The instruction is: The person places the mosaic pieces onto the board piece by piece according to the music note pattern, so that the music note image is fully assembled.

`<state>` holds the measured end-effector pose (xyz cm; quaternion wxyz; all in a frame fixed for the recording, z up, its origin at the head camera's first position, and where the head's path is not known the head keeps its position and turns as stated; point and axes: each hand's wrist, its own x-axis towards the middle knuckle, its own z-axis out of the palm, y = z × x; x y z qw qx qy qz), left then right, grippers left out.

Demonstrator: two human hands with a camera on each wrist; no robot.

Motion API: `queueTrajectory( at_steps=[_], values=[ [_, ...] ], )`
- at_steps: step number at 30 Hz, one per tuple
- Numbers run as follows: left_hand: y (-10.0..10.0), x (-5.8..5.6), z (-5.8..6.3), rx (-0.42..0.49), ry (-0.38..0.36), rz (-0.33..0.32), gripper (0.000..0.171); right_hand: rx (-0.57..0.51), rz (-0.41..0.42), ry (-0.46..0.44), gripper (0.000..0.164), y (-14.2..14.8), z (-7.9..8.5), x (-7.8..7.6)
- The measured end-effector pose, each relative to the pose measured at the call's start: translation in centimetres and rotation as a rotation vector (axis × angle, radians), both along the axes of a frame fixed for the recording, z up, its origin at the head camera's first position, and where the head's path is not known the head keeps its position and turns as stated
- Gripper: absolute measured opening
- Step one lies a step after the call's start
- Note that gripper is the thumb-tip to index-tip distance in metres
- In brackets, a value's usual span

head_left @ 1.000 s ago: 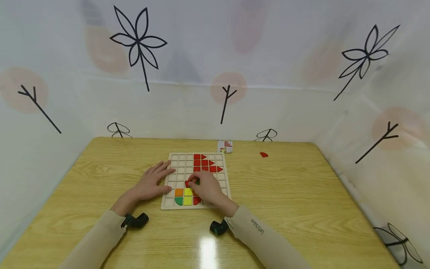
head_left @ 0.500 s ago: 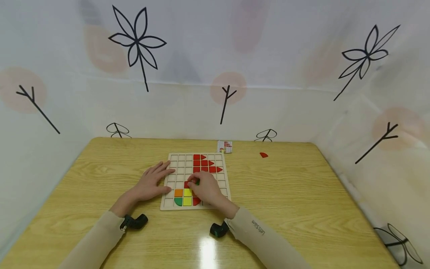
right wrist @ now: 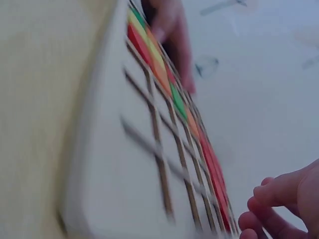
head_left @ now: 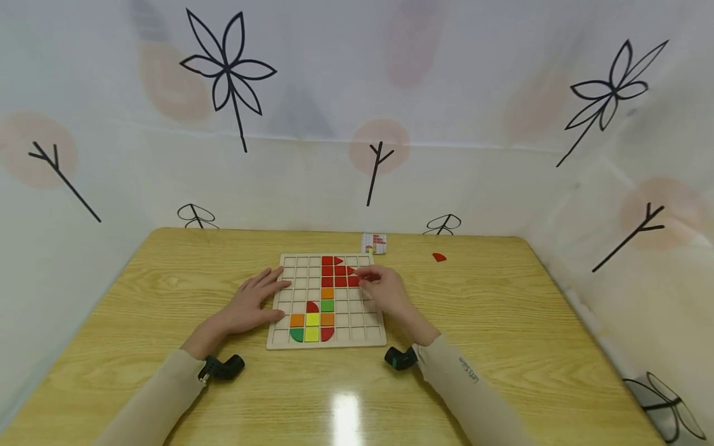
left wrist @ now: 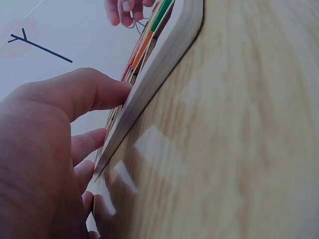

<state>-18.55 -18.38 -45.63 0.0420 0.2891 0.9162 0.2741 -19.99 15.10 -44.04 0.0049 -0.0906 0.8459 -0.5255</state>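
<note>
A wooden grid board (head_left: 357, 334) lies on the table with coloured tiles set in its cells. My left hand (head_left: 249, 303) rests along the board's left edge, fingers spread; in the left wrist view its thumb (left wrist: 107, 94) touches the rim. My right hand (head_left: 386, 291) is over the board's right side, hiding the tip of the third red row. Its fingers (right wrist: 274, 194) are loosely bent with nothing between them. A red quarter-round tile (head_left: 312, 306) sits above the yellow tiles (head_left: 312, 326). Beside it are a green tile (head_left: 327, 306) and an orange one (head_left: 327, 293).
A loose red quarter-round tile (head_left: 439, 257) lies on the table at the back right. Behind the board is a small printed pattern card (head_left: 374, 243). Patterned white cloth (head_left: 312, 186) surrounds the back and sides of the wooden table (head_left: 474, 310).
My right hand has left the red quarter-round tile, which stays on the board, and has moved right and away from me to the board's right edge. The left hand has stayed still.
</note>
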Motion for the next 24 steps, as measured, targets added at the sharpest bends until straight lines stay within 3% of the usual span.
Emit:
queueTrajectory(
  at_steps=[4,8,11,16,24],
  values=[
    [-0.1,0.0,0.0,0.003,-0.009,-0.004,0.069,0.008,-0.129,0.055,0.025,4.7,-0.8,-2.0],
    [-0.1,0.0,0.0,0.003,-0.02,-0.002,0.069,0.087,-0.281,0.13,0.028,9.6,-2.0,-3.7],
    [-0.1,0.0,0.0,0.0,-0.025,0.002,0.069,0.144,-0.348,0.165,0.03,12.5,-2.9,-4.7],
    [0.1,0.0,0.0,0.005,-0.027,-0.003,0.069,0.145,-0.367,0.131,0.035,15.1,-3.3,-5.3],
    [0.3,0.0,0.1,0.0,-0.015,0.004,0.069,0.204,-0.368,0.07,0.031,15.2,-3.1,-5.2]
  ],
)
